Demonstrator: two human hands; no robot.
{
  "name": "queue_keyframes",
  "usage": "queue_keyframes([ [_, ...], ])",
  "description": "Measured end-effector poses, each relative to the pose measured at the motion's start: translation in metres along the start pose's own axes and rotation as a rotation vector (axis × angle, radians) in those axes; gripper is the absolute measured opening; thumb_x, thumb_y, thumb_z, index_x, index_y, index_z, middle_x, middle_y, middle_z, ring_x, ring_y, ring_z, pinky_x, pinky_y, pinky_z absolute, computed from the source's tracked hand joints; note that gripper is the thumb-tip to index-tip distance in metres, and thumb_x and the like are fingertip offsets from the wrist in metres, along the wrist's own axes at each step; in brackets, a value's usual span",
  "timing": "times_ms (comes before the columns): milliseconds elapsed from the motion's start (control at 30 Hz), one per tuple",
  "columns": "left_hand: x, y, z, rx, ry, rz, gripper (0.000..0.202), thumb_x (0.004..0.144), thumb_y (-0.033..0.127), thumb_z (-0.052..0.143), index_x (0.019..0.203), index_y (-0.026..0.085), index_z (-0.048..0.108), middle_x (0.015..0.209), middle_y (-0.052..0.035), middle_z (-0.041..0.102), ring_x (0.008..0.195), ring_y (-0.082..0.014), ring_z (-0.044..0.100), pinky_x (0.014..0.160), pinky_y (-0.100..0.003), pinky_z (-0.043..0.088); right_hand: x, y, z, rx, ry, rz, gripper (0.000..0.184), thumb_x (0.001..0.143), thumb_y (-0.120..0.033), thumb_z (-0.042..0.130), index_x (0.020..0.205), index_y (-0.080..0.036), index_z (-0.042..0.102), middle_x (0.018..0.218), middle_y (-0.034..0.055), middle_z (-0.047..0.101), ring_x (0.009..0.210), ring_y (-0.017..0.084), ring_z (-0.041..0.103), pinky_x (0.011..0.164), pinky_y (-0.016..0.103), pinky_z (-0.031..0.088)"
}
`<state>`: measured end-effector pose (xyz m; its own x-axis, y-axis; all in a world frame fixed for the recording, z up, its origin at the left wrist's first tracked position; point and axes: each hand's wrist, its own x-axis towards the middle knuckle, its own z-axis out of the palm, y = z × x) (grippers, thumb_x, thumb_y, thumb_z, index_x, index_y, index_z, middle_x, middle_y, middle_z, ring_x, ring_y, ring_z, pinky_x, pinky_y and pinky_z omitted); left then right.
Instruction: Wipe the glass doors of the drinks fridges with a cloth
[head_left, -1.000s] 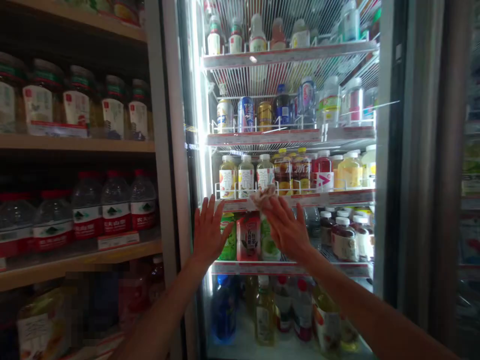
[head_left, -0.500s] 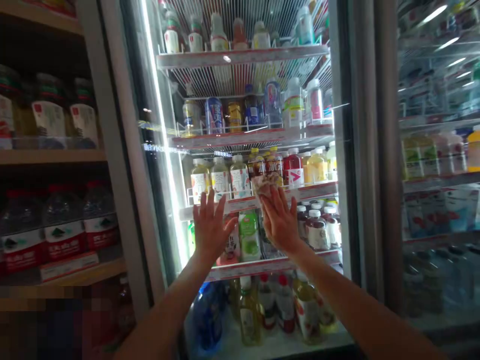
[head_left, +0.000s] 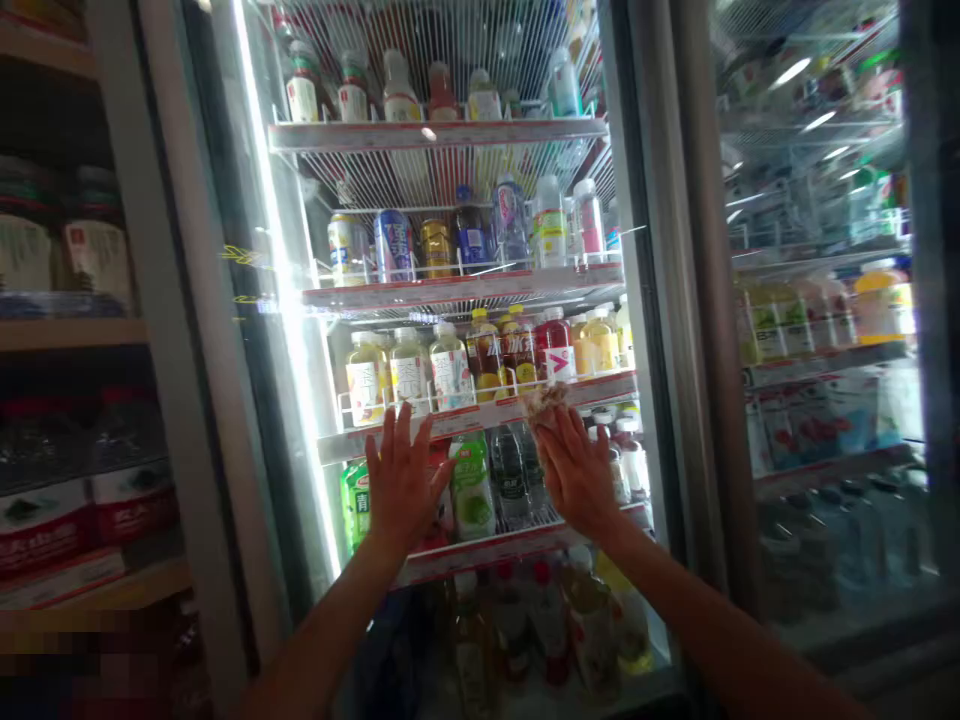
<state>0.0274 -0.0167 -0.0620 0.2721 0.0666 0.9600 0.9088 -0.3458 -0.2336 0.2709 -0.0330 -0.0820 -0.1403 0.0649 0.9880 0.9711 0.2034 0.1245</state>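
Flat against the glass door (head_left: 465, 300) of a lit drinks fridge, my left hand (head_left: 405, 480) has its fingers spread and holds nothing. My right hand (head_left: 577, 470) presses a crumpled, pale brown-and-white cloth (head_left: 546, 400) to the glass under its fingertips. Through the glass, the cloth lies over a shelf edge (head_left: 480, 415), just below a red-labelled bottle (head_left: 555, 350). A green-labelled bottle (head_left: 472, 490) and a dark-labelled bottle (head_left: 510, 480) show between my hands. Part of the lower shelf is hidden behind my hands.
A bright light strip (head_left: 281, 280) runs down the fridge's left side. The metal door frame (head_left: 675, 300) stands at right, beside another glass-fronted fridge with drinks (head_left: 795, 315). Wooden shelves (head_left: 75, 333) with large bottles (head_left: 135, 470) are at left.
My right hand and the cloth have slid down and slightly right over the glass, off the brown-labelled bottles. My left hand stays spread. The view has shifted right.
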Motion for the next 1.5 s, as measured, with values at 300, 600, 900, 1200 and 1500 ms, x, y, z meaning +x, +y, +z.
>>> queue_keyframes([
  [300,0.026,0.024,0.002,-0.029,0.009,0.011,0.065,0.088,0.045,0.044,0.144,0.026,0.018,0.151,-0.0095,0.022,0.141,-0.0252,0.010,0.114,-0.049,0.010,0.002,0.028,-0.010,-0.046,0.002,0.109,0.051,0.091,-0.023,0.038,0.142,-0.025,0.030,0.149,0.0095,0.029,0.138,0.026,0.025,0.107,0.051,0.024],
  [600,0.035,0.029,0.004,-0.020,-0.024,-0.003,0.062,0.089,0.047,0.042,0.143,0.026,0.021,0.150,-0.0101,0.024,0.141,-0.0264,0.011,0.113,-0.050,0.010,0.013,0.056,-0.015,-0.112,0.021,0.293,0.047,0.093,-0.029,0.031,0.139,-0.020,0.038,0.148,0.0150,0.029,0.136,0.028,0.028,0.103,0.054,0.028],
  [900,0.033,0.023,0.007,0.011,-0.027,0.009,0.059,0.089,0.046,0.042,0.141,0.024,0.025,0.149,-0.0111,0.027,0.141,-0.0253,0.011,0.113,-0.049,0.008,0.007,0.081,-0.017,-0.133,0.068,0.416,0.048,0.093,-0.033,0.029,0.136,-0.015,0.041,0.147,0.0193,0.028,0.135,0.031,0.029,0.097,0.055,0.035],
  [1200,0.043,0.017,0.007,0.010,-0.023,0.032,0.059,0.088,0.048,0.043,0.140,0.025,0.029,0.150,-0.0102,0.026,0.141,-0.0243,0.012,0.113,-0.049,0.008,0.015,0.090,-0.013,-0.094,0.106,0.448,0.052,0.090,-0.031,0.031,0.139,-0.014,0.037,0.148,0.0183,0.025,0.132,0.036,0.032,0.095,0.057,0.035],
  [1500,0.073,-0.002,-0.006,0.011,-0.010,-0.041,0.056,0.088,0.048,0.041,0.136,0.019,0.038,0.149,-0.0123,0.027,0.140,-0.0269,0.014,0.113,-0.050,0.012,0.069,0.059,-0.013,-0.091,0.049,0.227,0.046,0.091,-0.031,0.031,0.134,-0.019,0.045,0.146,0.0129,0.033,0.134,0.028,0.029,0.103,0.054,0.027],
])
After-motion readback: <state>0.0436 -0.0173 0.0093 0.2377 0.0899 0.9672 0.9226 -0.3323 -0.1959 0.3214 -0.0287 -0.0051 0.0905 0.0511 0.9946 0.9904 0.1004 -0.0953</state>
